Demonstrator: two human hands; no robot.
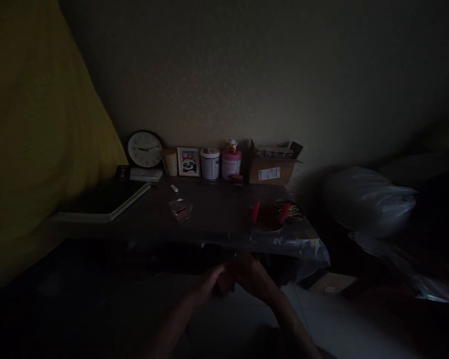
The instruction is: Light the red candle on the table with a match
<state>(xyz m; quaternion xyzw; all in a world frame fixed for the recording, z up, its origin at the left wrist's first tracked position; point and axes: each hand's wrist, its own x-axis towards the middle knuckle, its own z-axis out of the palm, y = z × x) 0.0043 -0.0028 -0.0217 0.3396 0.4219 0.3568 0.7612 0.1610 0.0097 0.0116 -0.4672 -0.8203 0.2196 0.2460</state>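
Observation:
The room is very dark. My left hand and my right hand meet low in the view, in front of the table's near edge. Their fingers curl toward each other and touch or overlap. Whether anything lies between them is lost in the dark. On the table just beyond them stands a round dish with red handles, and a small wrapped item lies further left.
Along the wall stand a round clock, a panda picture, a white jar, a pink jar and an open cardboard box. A closed laptop or book lies left. A yellow curtain hangs left; plastic bags lie right.

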